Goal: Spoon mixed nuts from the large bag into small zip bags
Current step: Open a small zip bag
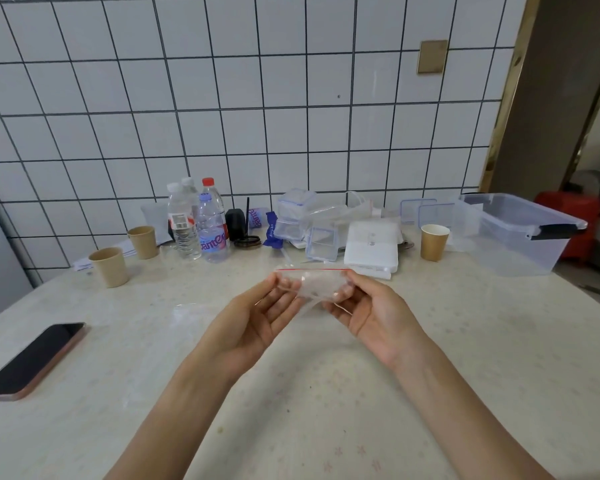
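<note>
A small clear zip bag (312, 284) with a red strip along its top hangs above the middle of the table, held between both hands. My left hand (257, 315) pinches its left end, palm turned up. My right hand (368, 308) pinches its right end. The bag looks empty. More thin clear plastic (191, 311) lies flat on the table just left of my left hand. No large bag of nuts and no spoon can be made out.
A dark phone (32, 360) lies at the left front. Three paper cups (109, 267) (142, 241) (434, 242), water bottles (212, 230), small clear lidded boxes (321, 242), a white pack (373, 245) and a big clear bin (520, 230) line the back by the tiled wall.
</note>
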The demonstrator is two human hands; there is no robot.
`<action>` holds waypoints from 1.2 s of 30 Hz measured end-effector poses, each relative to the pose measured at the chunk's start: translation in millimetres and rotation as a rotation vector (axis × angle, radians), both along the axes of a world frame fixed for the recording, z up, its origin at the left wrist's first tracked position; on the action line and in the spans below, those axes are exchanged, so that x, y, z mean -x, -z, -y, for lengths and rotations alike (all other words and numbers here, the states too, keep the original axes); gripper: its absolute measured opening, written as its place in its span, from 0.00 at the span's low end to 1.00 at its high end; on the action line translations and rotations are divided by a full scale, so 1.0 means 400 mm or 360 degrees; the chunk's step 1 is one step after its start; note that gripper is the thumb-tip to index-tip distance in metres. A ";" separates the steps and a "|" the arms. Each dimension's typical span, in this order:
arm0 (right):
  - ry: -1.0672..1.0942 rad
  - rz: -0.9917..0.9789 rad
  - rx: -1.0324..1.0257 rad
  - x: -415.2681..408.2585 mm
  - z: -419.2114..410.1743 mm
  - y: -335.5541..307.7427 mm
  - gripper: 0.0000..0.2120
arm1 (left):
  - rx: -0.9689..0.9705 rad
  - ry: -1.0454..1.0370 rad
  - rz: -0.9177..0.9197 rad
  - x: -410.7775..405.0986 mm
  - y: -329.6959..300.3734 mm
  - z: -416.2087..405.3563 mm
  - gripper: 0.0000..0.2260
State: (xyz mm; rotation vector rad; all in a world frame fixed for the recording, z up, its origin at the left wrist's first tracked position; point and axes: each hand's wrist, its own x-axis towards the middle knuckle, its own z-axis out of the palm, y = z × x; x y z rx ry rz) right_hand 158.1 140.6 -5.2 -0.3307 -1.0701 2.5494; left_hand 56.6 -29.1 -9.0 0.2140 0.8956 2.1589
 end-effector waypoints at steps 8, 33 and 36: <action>-0.0173 0.0028 -0.0159 -0.014 0.005 0.009 0.17 | 0.0037 0.0061 0.0081 -0.003 0.002 -0.006 0.07; 0.0563 0.0396 -0.0524 -0.025 0.003 0.076 0.07 | 0.0897 -0.0971 -0.1267 -0.018 0.082 -0.016 0.06; 0.0480 0.0371 -0.0396 -0.032 0.002 0.086 0.07 | 0.0849 -0.0882 -0.1114 -0.022 0.081 -0.008 0.04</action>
